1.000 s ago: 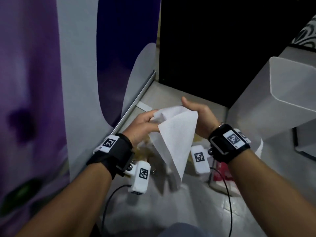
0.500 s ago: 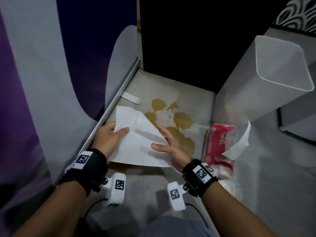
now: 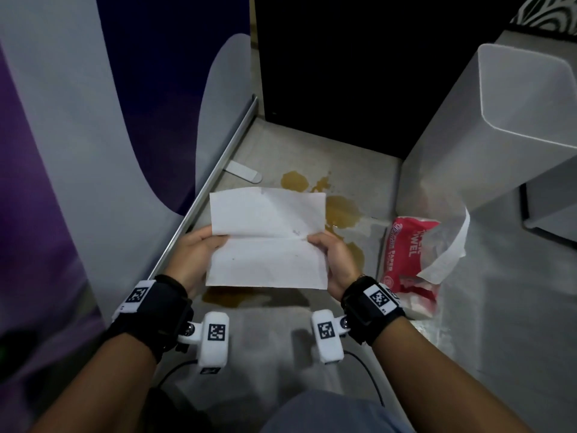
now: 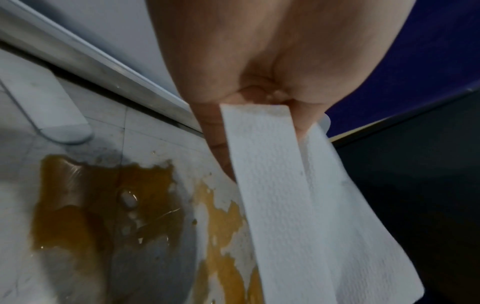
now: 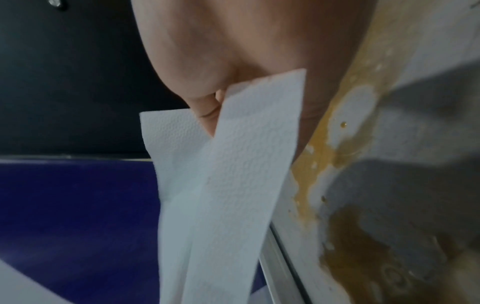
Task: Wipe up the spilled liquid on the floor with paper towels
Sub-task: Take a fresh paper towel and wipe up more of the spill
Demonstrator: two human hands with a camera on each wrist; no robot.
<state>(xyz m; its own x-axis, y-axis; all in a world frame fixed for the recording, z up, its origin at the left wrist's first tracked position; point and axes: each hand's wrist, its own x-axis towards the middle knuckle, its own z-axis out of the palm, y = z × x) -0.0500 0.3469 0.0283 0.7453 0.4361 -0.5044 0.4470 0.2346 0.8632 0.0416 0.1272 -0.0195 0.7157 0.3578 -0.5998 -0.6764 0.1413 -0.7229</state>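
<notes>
Both hands pinch paper towel (image 3: pixel 268 242) edges | left hand (image 3: pixel 197 255) | right hand (image 3: pixel 335 260) | above spill (image 3: pixel 342 210)

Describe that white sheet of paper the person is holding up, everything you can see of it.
The paper towel is a white, faintly dimpled rectangular sheet with a crease across its middle, looking clean and dry. It is spread wide, held above the brown spill and the floor, not touching them. The left hand pinches its left edge and the right hand its right edge, thumbs on top at the crease.
</notes>
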